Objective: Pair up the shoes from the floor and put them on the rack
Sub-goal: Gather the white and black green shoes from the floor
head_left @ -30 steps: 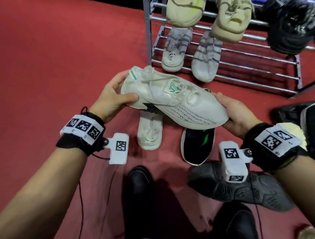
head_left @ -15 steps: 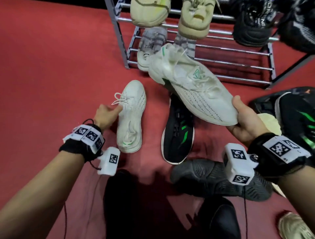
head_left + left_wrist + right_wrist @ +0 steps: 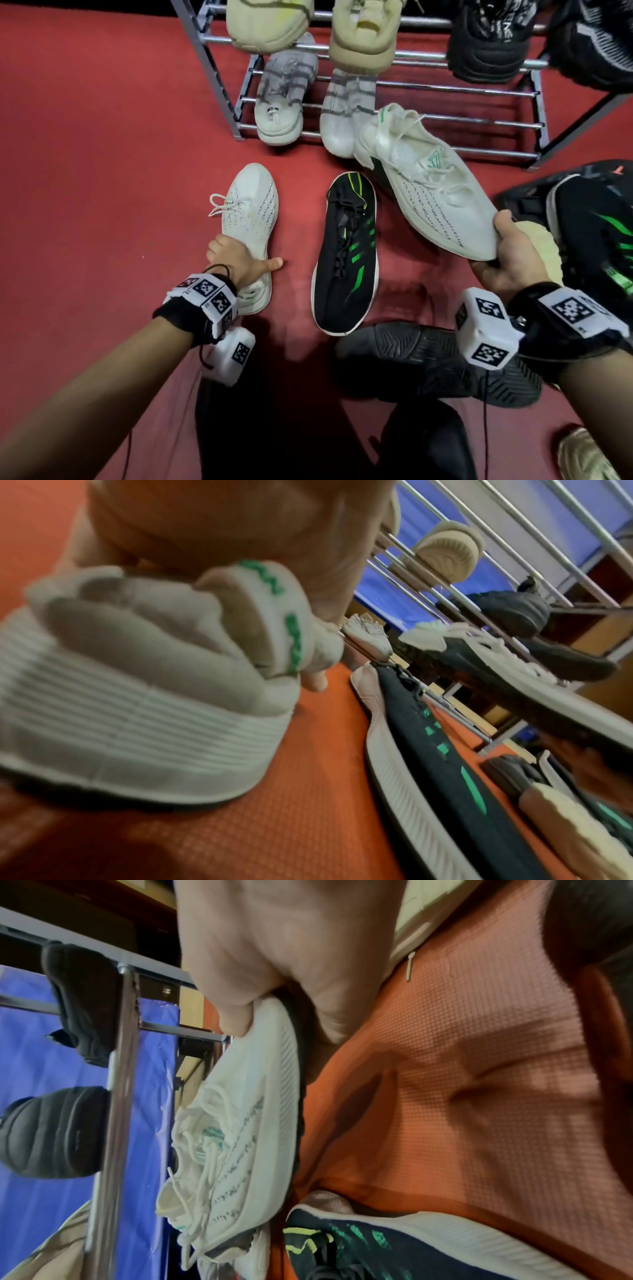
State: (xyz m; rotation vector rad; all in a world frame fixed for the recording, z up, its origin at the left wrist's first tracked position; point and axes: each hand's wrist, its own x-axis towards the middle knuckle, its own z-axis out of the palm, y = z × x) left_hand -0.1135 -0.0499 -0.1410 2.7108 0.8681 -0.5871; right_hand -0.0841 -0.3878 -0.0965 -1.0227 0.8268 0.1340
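Note:
My right hand (image 3: 503, 250) grips a white knit sneaker (image 3: 428, 185) by its toe and holds it in the air, heel toward the metal rack (image 3: 445, 89). In the right wrist view the thumb and fingers (image 3: 236, 1020) pinch the toe of that held sneaker (image 3: 246, 1123). Its matching white sneaker (image 3: 250, 209) lies upright on the red floor at the left. My left hand (image 3: 239, 257) grips it at the heel collar, thumb stretched along its right side. The left wrist view shows the floor sneaker's heel (image 3: 137, 696) with green marks under my left hand (image 3: 240, 520).
A black-and-green shoe (image 3: 349, 253) lies between the white ones, another (image 3: 596, 240) at the right. A dark shoe (image 3: 428, 363) lies sole-up near me. The rack holds a beige pair (image 3: 270, 20), a grey-striped pair (image 3: 284, 89) and black shoes (image 3: 489, 44).
My left hand let go of the held white sneaker, dropped to the one on the floor and took hold at its heel. My right hand swung its sneaker to the right.

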